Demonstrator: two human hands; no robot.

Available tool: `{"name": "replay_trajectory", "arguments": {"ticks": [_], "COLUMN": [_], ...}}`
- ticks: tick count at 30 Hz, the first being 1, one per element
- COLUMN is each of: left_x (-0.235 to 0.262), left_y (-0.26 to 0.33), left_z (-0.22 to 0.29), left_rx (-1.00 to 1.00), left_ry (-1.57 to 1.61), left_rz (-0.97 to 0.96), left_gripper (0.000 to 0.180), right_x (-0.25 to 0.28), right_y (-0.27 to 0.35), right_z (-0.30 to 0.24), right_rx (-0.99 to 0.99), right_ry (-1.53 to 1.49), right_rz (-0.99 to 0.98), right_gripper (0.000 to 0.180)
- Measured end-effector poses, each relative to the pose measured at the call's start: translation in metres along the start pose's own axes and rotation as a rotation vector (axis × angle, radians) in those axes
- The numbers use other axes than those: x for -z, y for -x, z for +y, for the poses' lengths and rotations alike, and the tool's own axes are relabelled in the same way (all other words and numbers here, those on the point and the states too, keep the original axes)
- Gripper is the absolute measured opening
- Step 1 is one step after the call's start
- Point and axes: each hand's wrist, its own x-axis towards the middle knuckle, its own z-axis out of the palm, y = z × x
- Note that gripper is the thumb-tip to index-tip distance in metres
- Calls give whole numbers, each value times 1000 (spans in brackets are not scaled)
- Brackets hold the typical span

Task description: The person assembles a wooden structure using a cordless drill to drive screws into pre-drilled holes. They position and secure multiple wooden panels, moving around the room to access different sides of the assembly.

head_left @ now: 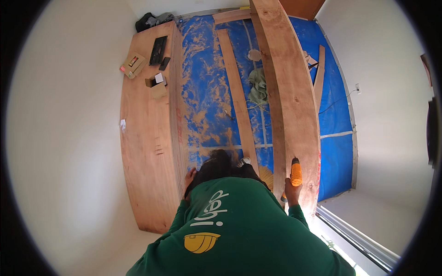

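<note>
Drill: While the right hand is gripping its handle with curled fingers, the orange-and-black drill is hovering over or resting on the near part of the right panel; which of the two, I cannot tell. Its dark bit is pointing away from the person.
Left hand: It is hanging beside the near inner edge of the left panel; I cannot tell whether it is touching the wood, or whether it is open or closed.
Right panel: This long reddish-brown board is running from the far wall to the person's right side.
Left panel: The broad wooden slab is carrying a black tray, a small black case, a flat piece of cardboard and an open carton.
Floor: Blue sheeting is covering the ground, and pale brown dust is lying thickly between the panels.
Between panels: A narrow plank is stretching lengthwise, while a crumpled green cloth is lying beside the right panel.
Far right: Another plank is lying on the sheeting, and a thin cable is leading to a wall socket.
Clothing: The person is wearing a green long-sleeved top, and one shoe is showing beyond it.
</note>
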Motion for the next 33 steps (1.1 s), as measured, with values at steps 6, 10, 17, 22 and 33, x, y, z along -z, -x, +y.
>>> {"name": "replay_trajectory", "arguments": {"ticks": [6, 10, 17, 22, 33], "left_x": [-5, -10, -14, 43, 152], "left_y": [70, 165, 146, 44, -431], "left_z": [310, 497, 641, 687, 405], "left_rx": [-459, -863, -1791, -1712, -106], "left_ry": [68, 83, -129, -163, -746], "left_rz": [-257, -628, -608, -238, -86], "left_gripper": [32, 34, 22, 25, 65], "right_x": [-39, -71, -143, -186, -283], "right_y": [-39, -65, -103, -123, -129], "right_z": [-51, -90, -122, -150, -256], "right_rx": [95, 21, -17, -109, -153], "right_ry": [65, 105, 149, 228, 230], "right_rz": [-190, -271, -368, -284, -330], "right_gripper": [19, 23, 27, 28, 38]}}
